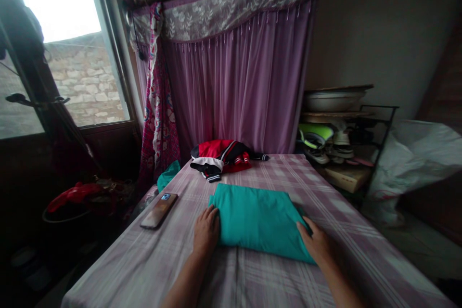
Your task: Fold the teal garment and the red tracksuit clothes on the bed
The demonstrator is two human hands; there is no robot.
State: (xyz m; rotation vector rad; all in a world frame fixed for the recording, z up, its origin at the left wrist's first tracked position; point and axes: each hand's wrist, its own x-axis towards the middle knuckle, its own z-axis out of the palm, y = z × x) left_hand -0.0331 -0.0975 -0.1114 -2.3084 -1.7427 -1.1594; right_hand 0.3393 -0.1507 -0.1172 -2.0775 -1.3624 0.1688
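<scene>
The folded teal garment (254, 219) is laid flat on the plaid bedsheet (144, 260), with its long axis set left to right. Its left edge is touched by the left hand (206, 231) and its near right corner by the right hand (315, 243). Both hands are held flat and open, with nothing gripped.

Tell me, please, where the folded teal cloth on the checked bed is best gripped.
Probably its two short ends, from left and right together: the folded teal cloth lies flat and wide, so a one-sided lift may unfold it. The left hand and right hand rest there.
</scene>
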